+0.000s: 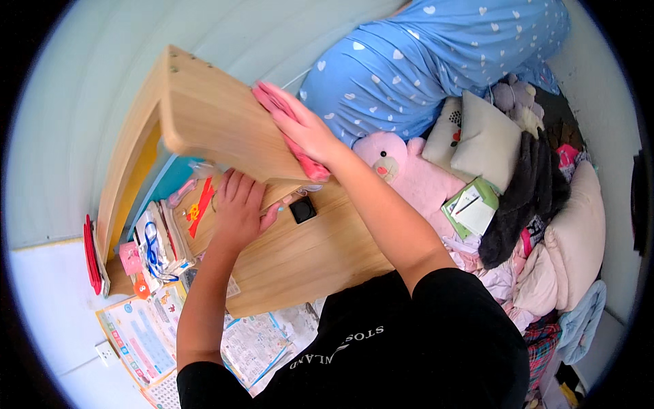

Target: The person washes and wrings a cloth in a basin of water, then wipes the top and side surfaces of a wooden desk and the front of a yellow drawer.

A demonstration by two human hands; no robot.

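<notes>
My right hand (304, 126) presses a folded pink cloth (300, 151) against the side panel of a light wooden shelf unit (218, 112). The cloth hangs down along the panel's edge, partly under my palm and wrist. Lower and to the left, my left hand (240, 201) lies on the lower board of the unit, its fingers stretched out and thumb apart, holding nothing. Beside its fingers are a red ribbon-like strip (200, 206) and a yellow piece. A small black square box (302, 210) sits on the wooden desktop (306, 249) just right of that hand.
Books and papers (163, 238) with a blue cord fill the unit's left end. Printed sheets (255, 347) lie below the desk. At right are a pink plush bear (392, 163), cushions (485, 140), a green book (471, 208), clothes and blue heart-patterned fabric (415, 68).
</notes>
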